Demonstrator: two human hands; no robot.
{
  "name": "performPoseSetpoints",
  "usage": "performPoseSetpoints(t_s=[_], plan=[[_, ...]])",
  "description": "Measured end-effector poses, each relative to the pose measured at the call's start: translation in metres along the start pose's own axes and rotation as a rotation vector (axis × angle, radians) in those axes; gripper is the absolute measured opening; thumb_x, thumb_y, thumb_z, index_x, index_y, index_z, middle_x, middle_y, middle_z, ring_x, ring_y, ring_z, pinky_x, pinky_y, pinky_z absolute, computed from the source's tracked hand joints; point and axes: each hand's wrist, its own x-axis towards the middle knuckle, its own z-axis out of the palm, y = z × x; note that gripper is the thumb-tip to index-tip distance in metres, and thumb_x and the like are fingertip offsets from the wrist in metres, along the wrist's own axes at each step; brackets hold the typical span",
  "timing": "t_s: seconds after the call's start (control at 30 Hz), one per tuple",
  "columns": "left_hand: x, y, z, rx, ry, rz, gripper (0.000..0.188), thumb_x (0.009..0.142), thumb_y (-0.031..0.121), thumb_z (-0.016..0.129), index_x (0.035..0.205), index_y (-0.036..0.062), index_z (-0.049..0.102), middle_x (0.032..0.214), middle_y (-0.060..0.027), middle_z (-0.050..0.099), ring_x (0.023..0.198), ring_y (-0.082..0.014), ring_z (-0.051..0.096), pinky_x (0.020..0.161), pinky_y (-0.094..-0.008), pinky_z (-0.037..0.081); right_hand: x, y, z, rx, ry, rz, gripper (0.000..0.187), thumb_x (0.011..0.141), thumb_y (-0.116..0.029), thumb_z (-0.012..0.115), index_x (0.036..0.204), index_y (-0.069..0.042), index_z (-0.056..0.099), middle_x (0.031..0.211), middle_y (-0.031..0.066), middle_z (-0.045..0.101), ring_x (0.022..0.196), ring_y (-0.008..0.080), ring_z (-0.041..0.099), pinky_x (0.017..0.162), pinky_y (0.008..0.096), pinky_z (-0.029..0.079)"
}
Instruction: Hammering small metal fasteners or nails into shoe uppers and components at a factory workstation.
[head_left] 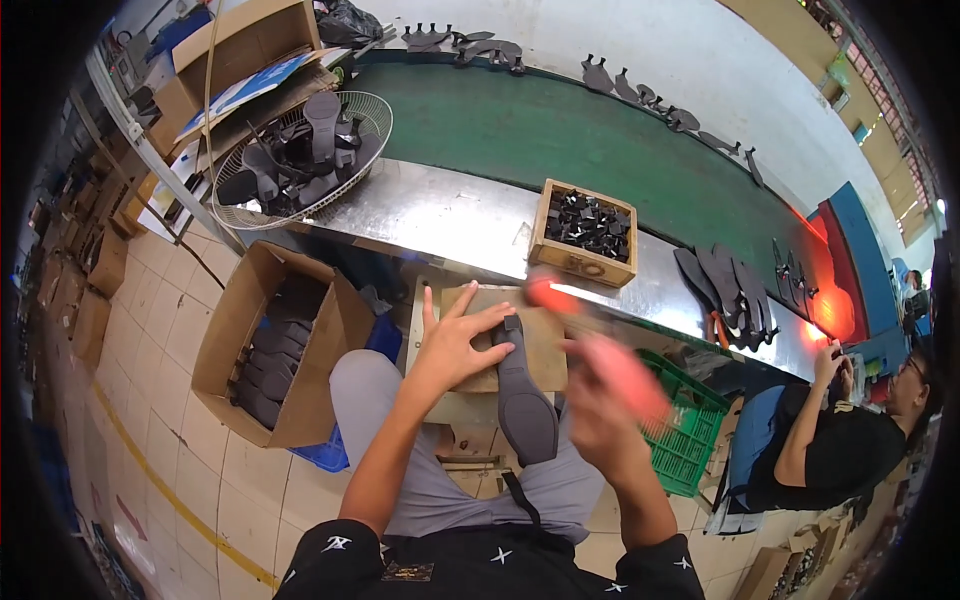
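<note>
A dark grey heeled sandal (pixel 526 408) lies sole up between my knees, its heel end resting on a worn board (pixel 478 378) and a thin strap hanging toward me. My left hand (pixel 455 345) steadies the heel end between thumb and index finger, the other fingers spread out. A small black piece (pixel 512 323) sits at the heel's tip. To the right of the sandal, my right hand (pixel 603 415) is closed around a red tool (pixel 630 380), smeared by motion; its exact kind cannot be made out. Another reddish-orange part (pixel 548 292) shows near the board's far edge.
Ahead, a wooden box (pixel 585 268) of small black pieces stands on the metal ledge (pixel 430 210) by a green conveyor belt (pixel 500 125). Sandals fill a wire basket (pixel 385 120) and a cardboard box (pixel 225 385). A green crate (pixel 680 450) and a seated person (pixel 840 450) are at right.
</note>
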Motion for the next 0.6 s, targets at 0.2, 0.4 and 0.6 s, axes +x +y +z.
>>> performPoseSetpoints(t_s=[0.2,0.4,0.6], plan=[[0.009,-0.008,0.003,-0.077,0.156,0.204,0.027,0.085,0.031,0.073,0.106,0.0148,0.075,0.112,-0.0045,0.073,0.120,-0.0278,0.062,0.113,-0.0508,0.033,0.013,0.005,-0.001,0.080,-0.148,0.212,0.020,0.099,-0.015,0.058,0.109,0.001,0.054,0.078,0.0273,0.063,0.072,0.0469,0.063,0.060,0.0476,0.049],[-0.050,0.060,-0.042,-0.658,-0.200,0.194,0.020,0.083,0.014,0.076,0.083,-0.0031,0.066,0.078,-0.0125,0.066,0.067,-0.0269,0.064,0.061,-0.0351,0.049,0.017,0.034,0.018,-0.140,-0.041,0.004,0.047,0.095,-0.021,0.064,0.134,0.001,0.052,0.099,0.0204,0.062,0.076,0.0423,0.064,0.065,0.0466,0.053],[-0.087,0.103,-0.067,-1.062,-0.405,-0.041,0.022,0.092,0.017,0.069,0.083,-0.0027,0.064,0.076,-0.0081,0.061,0.070,-0.0153,0.058,0.063,-0.0294,0.044,0.017,0.054,0.042,-0.499,-0.212,-0.288,0.040,0.091,-0.020,0.065,0.126,-0.001,0.061,0.128,0.0157,0.059,0.117,0.0326,0.056,0.086,0.0410,0.051]])
